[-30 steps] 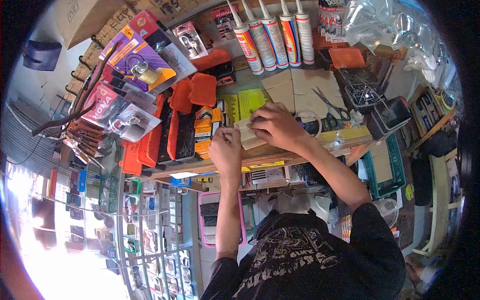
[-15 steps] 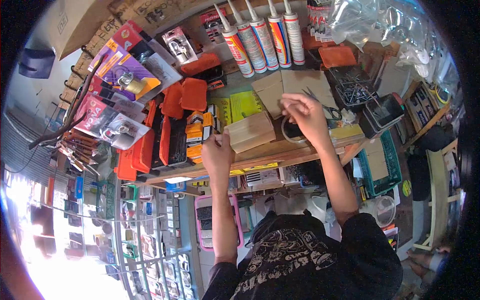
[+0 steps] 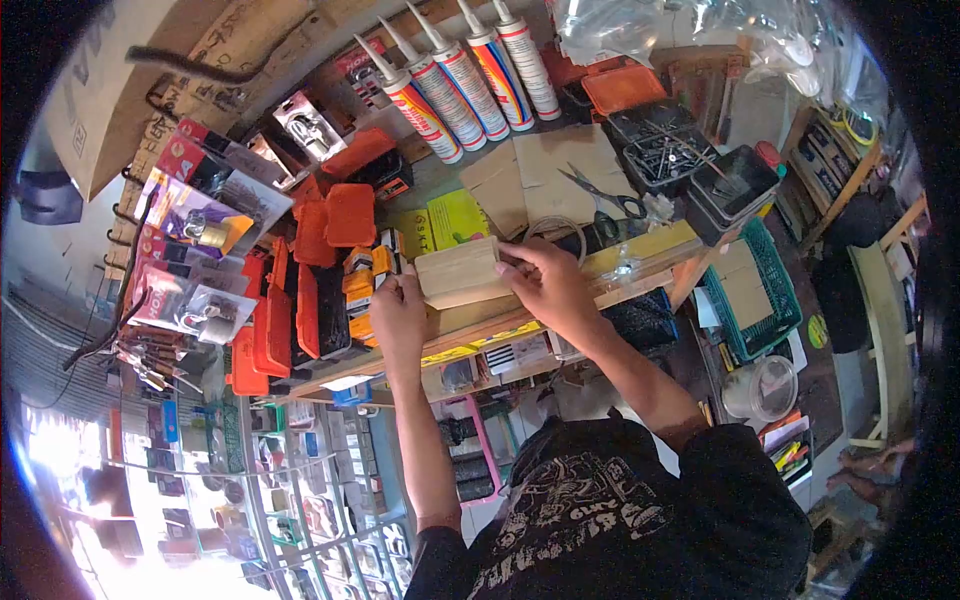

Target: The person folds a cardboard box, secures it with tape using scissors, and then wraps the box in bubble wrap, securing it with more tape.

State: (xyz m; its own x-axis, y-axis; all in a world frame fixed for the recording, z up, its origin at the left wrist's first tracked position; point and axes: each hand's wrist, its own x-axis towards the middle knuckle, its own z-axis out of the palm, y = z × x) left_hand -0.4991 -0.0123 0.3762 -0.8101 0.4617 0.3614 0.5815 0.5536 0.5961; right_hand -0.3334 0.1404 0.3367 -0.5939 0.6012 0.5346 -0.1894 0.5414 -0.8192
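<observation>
A light brown, block-shaped package (image 3: pixel 458 274) is held between both hands above the front edge of the wooden shelf. At its left end are the closed fingers of my left hand (image 3: pixel 398 312). My right hand (image 3: pixel 548 284) pinches the right end, thumb and fingers on its edge. Behind the package lie a yellow-green packet (image 3: pixel 457 219) and flat brown cardboard (image 3: pixel 565 180). A roll of tape (image 3: pixel 557 232) and black scissors (image 3: pixel 606 192) rest to the right, beyond my right hand.
Orange-lidded boxes (image 3: pixel 350 215) stand left of the hands. Sealant tubes (image 3: pixel 470 90) line the back. Dark trays of screws (image 3: pixel 662 150) sit at the right. Packaged padlocks (image 3: pixel 200 232) hang at the left. At the far right, a person's bare limbs (image 3: pixel 872 470) are partly visible.
My right hand has come down and left from above the tape roll and taken the package's right end. The camera view has shifted, moving the shelf items leftward.
</observation>
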